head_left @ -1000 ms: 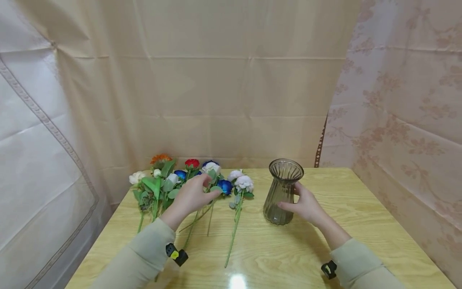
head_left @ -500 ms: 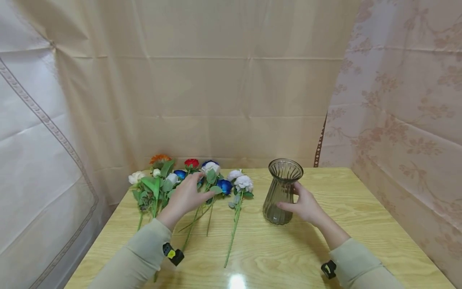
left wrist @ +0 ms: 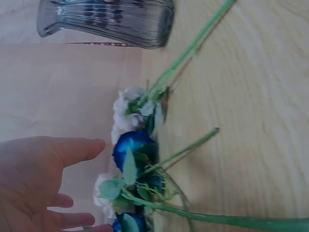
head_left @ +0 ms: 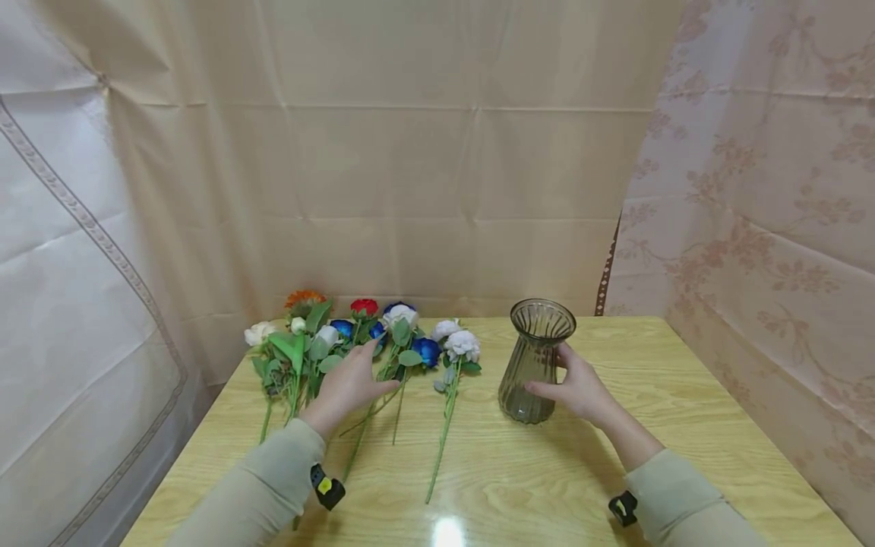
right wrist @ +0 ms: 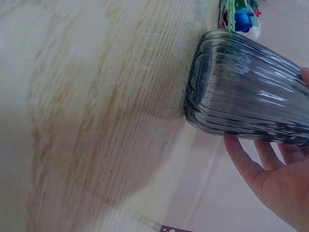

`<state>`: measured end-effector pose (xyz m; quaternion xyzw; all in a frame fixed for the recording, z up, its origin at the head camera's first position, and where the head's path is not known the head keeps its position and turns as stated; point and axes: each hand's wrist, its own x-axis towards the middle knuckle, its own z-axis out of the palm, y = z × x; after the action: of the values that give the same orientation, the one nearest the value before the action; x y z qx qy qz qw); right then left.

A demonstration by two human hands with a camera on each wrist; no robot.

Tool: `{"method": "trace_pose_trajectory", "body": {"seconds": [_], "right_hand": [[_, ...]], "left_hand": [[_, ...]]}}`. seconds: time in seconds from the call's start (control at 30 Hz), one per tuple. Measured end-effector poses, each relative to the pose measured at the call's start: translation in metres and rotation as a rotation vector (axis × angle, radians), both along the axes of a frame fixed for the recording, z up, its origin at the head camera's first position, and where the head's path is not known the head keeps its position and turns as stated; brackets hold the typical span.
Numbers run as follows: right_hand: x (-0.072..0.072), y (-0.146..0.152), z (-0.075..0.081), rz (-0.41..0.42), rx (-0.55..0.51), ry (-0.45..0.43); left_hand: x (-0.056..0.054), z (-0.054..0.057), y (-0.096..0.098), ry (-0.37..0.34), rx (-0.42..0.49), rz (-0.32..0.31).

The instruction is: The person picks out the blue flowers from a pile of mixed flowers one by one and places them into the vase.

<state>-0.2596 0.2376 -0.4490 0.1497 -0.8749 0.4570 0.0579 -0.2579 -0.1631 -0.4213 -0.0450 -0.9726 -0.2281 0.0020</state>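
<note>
A grey ribbed glass vase (head_left: pixel 529 380) stands upright on the wooden table. My right hand (head_left: pixel 577 385) grips its side, thumb in front and fingers round the back; the right wrist view shows the fingers (right wrist: pixel 241 154) along the glass. My left hand (head_left: pixel 350 386), fingers extended and thumb apart, is over the artificial flowers with nothing in its grasp. Close by it are a white rose (head_left: pixel 400 317) and a blue rose (head_left: pixel 427 353). In the left wrist view the thumb (left wrist: pixel 84 150) points toward a blue rose (left wrist: pixel 133 147).
Between hand and vase lies a stem with pale pink blooms (head_left: pixel 462 346). Farther left are a red flower (head_left: pixel 364 307), an orange flower (head_left: pixel 303 298) and a cream bloom (head_left: pixel 260 334), stems toward me. A beige curtain (head_left: pixel 437 167) hangs behind the table (head_left: pixel 519 486).
My left hand has drawn slightly back and left, away from the white and blue roses, uncovering more of them. The right hand and the vase stay in place.
</note>
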Motion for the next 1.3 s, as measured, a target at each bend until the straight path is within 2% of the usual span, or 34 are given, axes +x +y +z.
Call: {"method": "trace_pose_trajectory", "body": {"seconds": [0.23,0.4,0.6,1.07,1.3], "right_hand": [[-0.001,0.000,0.000,0.005,-0.005,-0.006],[-0.001,-0.002,0.000,0.003,-0.003,0.000],[0.000,-0.002,0.001,0.002,0.009,0.000],[-0.001,-0.001,-0.001,-0.004,0.018,-0.003],[0.000,0.000,-0.002,-0.001,0.015,-0.004]], "left_hand": [[-0.001,-0.016,-0.001,-0.043,-0.011,-0.001],[-0.003,-0.023,-0.003,-0.059,-0.035,-0.005],[-0.007,-0.031,-0.006,-0.088,-0.018,-0.012],[-0.013,-0.041,-0.010,-0.085,-0.003,-0.009],[-0.015,-0.043,-0.011,-0.102,-0.049,-0.011]]}}
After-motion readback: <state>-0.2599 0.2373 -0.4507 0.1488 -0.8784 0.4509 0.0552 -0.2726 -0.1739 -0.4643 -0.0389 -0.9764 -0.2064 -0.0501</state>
